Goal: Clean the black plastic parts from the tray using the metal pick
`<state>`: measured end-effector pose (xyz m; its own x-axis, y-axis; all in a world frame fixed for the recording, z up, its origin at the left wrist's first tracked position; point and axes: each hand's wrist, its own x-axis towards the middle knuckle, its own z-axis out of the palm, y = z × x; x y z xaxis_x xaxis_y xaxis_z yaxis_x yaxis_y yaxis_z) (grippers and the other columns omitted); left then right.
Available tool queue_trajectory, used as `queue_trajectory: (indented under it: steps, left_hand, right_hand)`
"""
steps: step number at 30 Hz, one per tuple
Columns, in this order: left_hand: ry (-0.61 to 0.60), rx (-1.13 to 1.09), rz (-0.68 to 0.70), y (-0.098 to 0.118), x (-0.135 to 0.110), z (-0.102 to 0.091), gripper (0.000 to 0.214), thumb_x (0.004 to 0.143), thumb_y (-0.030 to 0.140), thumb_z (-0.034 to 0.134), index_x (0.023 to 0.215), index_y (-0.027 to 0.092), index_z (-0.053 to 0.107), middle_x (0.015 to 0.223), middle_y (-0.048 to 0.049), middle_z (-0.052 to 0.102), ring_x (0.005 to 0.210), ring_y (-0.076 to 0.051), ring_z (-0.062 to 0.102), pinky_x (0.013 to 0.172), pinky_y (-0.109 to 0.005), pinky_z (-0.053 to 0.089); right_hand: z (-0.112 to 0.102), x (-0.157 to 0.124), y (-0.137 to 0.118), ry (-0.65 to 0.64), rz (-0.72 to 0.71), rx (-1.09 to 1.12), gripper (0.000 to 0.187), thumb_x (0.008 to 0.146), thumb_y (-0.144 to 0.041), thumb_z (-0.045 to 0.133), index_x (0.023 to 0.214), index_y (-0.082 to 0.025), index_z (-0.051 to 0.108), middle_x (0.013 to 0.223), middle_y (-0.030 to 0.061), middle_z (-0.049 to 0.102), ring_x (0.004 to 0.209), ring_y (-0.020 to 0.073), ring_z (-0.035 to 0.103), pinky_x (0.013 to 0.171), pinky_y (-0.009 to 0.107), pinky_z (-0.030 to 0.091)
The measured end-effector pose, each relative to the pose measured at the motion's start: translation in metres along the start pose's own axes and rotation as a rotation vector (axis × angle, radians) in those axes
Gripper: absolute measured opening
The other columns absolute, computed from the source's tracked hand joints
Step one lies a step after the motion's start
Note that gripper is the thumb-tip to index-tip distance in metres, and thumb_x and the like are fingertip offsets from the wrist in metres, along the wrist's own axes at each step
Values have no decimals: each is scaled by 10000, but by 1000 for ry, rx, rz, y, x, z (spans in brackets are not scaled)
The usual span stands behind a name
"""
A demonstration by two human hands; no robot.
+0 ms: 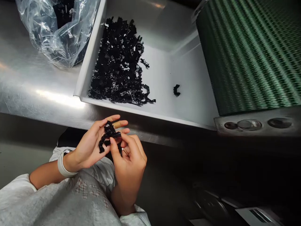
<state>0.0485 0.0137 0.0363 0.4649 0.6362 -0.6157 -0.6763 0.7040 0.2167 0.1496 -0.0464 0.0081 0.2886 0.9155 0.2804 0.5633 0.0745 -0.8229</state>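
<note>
Close to my body, below the metal counter's front edge, both hands work on a small cluster of black plastic parts (107,137). My left hand (92,147) cradles the cluster on its fingers, a white band on its wrist. My right hand (129,161) pinches the cluster's right end between thumb and forefinger. A big heap of the same black parts (118,62), some with pale bits, lies in the steel tray (188,103) ahead. One loose black part (176,90) sits alone on the tray floor.
A clear plastic bag (57,29) holding more black parts rests on the steel counter (35,91) at the upper left. A green ribbed conveyor belt (251,53) runs along the tray's right side, with round buttons (249,124) on its frame.
</note>
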Motion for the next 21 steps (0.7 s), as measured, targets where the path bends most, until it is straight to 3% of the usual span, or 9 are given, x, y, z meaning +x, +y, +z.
queue_trajectory:
  steps: [5,9,13,17,21]
  left_hand:
    - [-25,-13,-9,-1,3,-3,317,1008,266,435,1088,182,730,1129,-40,802,959,-184,766,809,-280,589]
    - [-50,36,-13,-3,5,-5,330,1007,291,431,1125,186,721,1212,-51,782,1037,-199,752,895,-305,559]
    - [-33,19,-35,-3,6,-3,320,1015,301,411,1105,195,699,1184,-58,791,1064,-220,749,1003,-370,513]
    - [-14,-22,-30,-1,7,-3,308,1015,285,399,1013,207,696,1177,-40,793,1038,-213,756,1090,-400,451]
    - [0,-43,-35,-2,7,-4,335,1016,284,389,1013,201,713,1152,-39,801,1007,-209,762,1026,-379,494]
  right_hand:
    - [-1,2,1,44,-9,49,163,872,-146,706,1003,-221,645,804,-15,591,632,99,563,447,191,433]
    - [-2,3,1,-7,-103,37,288,887,-151,708,1154,-239,645,902,18,670,721,133,654,548,231,547]
    - [-4,7,1,-48,-158,31,206,899,-83,673,1045,-229,665,916,16,736,783,137,703,661,242,597]
    - [-8,10,4,-52,-137,107,203,883,-64,678,1011,-221,668,853,5,728,749,135,717,613,226,592]
    - [-8,10,8,-92,-127,258,201,866,-72,696,999,-221,680,866,10,721,774,153,735,635,243,619]
